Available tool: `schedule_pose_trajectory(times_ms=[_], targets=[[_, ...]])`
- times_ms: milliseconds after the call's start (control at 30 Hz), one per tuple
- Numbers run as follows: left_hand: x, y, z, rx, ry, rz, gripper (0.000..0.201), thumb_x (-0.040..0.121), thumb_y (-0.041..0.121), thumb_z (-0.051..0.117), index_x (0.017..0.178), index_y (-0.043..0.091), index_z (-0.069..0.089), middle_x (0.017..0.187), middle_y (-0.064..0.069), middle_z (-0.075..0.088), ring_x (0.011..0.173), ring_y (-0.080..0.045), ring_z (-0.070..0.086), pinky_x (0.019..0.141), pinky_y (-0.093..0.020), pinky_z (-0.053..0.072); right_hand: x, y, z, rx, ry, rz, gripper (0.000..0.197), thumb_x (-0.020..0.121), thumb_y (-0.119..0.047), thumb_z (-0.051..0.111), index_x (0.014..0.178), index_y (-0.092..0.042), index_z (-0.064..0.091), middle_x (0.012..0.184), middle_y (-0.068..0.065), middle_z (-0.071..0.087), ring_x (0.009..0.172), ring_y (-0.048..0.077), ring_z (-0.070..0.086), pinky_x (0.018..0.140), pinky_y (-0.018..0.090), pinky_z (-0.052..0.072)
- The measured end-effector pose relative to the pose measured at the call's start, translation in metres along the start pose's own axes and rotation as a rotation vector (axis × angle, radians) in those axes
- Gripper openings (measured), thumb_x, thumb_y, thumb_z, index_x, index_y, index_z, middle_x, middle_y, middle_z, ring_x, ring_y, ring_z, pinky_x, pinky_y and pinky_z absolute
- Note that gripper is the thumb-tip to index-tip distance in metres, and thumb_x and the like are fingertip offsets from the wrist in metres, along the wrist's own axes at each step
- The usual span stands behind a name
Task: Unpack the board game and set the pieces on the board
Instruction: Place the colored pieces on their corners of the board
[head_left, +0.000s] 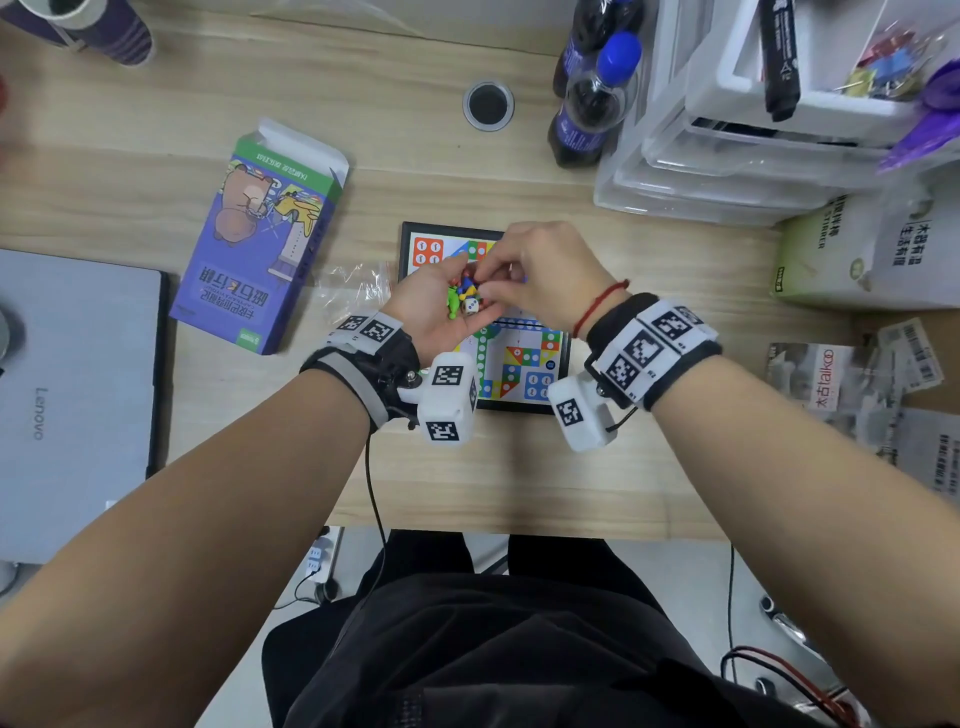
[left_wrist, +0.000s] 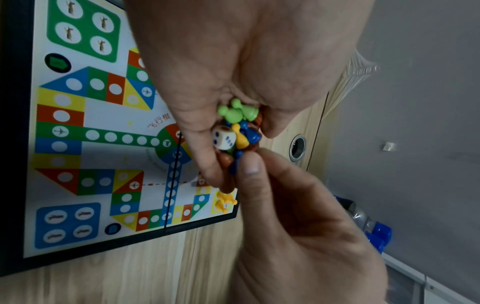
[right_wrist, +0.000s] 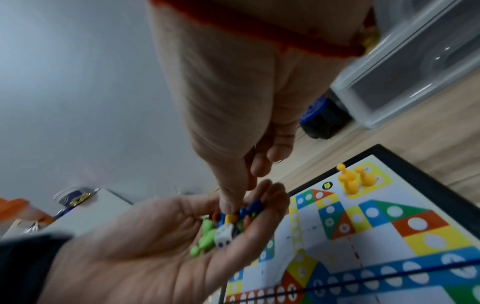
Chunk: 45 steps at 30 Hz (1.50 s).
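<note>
**Picking pawns from a cupped palm above the board**

Looking from the head view, the left hand (head_left: 441, 306) cups a heap of coloured pawns (head_left: 461, 296) and a die (head_left: 471, 306) over the open flight-chess board (head_left: 524, 358) on the table (head_left: 467, 478). The right hand (head_left: 540, 270) dips curled fingers into the heap. The game box (head_left: 260, 234) and an empty plastic bag (head_left: 353, 286) lie to the left.

The left wrist view shows the palm tilted; the die (left_wrist: 224, 137) sits near its edge and could roll off, scattering pawns.

In the right wrist view, fingertips (right_wrist: 228, 203) pinch among the pawns; which one is blurred. Two yellow pawns (right_wrist: 355, 181) already stand on the yellow home corner, just beyond both hands.
</note>
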<state>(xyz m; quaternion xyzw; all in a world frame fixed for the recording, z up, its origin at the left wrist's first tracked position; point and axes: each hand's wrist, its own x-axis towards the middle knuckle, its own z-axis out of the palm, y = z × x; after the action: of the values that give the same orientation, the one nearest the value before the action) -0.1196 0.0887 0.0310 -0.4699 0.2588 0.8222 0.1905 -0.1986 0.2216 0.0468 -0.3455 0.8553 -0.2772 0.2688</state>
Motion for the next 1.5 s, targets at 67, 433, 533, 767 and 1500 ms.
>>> schedule_pose_trajectory(times_ms=[67,433,533,767,1500], targets=[[0.000,0.000,0.001,-0.012,0.006,0.008,0.027,0.103,0.021,0.042,0.100,0.000,0.058,0.088,-0.015,0.066,0.073,-0.022,0.070,0.076,-0.038,0.061,0.000,-0.002,0.007,-0.016,-0.022,-0.017,0.019,0.077,-0.023,0.076,0.095,-0.017,0.075,0.089,0.002,0.064,0.071,0.010,0.052,0.076,0.033,0.051],[-0.003,-0.002,0.001,0.035,-0.006,0.004,0.031,0.103,0.022,0.041,0.114,-0.001,0.058,0.096,-0.016,0.065,0.078,-0.022,0.069,0.062,-0.030,0.058,-0.008,-0.009,0.005,0.043,0.022,0.017,0.012,0.067,-0.028,0.070,0.075,-0.021,0.065,0.080,-0.004,0.062,0.066,0.011,0.056,0.068,0.029,0.051],[-0.003,-0.003,0.001,0.025,0.025,0.028,0.033,0.102,0.022,0.044,0.116,-0.005,0.059,0.105,-0.017,0.062,0.090,-0.026,0.065,0.070,-0.036,0.061,-0.013,-0.006,-0.004,0.241,0.116,0.147,0.013,0.060,-0.023,0.071,0.069,-0.020,0.061,0.067,-0.003,0.067,0.061,0.010,0.062,0.062,0.025,0.051],[-0.006,-0.005,-0.002,0.035,0.013,-0.027,0.040,0.104,0.025,0.040,0.099,-0.003,0.067,0.089,-0.011,0.066,0.092,-0.026,0.066,0.073,-0.031,0.061,-0.021,0.037,-0.018,0.424,0.194,0.360,0.021,0.061,-0.016,0.076,0.061,-0.018,0.055,0.072,0.011,0.072,0.064,0.022,0.068,0.065,0.044,0.057],[-0.002,-0.013,0.000,0.088,0.068,-0.017,0.037,0.102,0.024,0.045,0.095,-0.002,0.069,0.084,-0.014,0.070,0.085,-0.026,0.067,0.076,-0.031,0.061,-0.033,0.078,-0.011,0.345,0.299,0.457,0.016,0.064,-0.026,0.060,0.066,-0.015,0.049,0.060,0.009,0.068,0.065,0.025,0.070,0.076,0.049,0.056]])
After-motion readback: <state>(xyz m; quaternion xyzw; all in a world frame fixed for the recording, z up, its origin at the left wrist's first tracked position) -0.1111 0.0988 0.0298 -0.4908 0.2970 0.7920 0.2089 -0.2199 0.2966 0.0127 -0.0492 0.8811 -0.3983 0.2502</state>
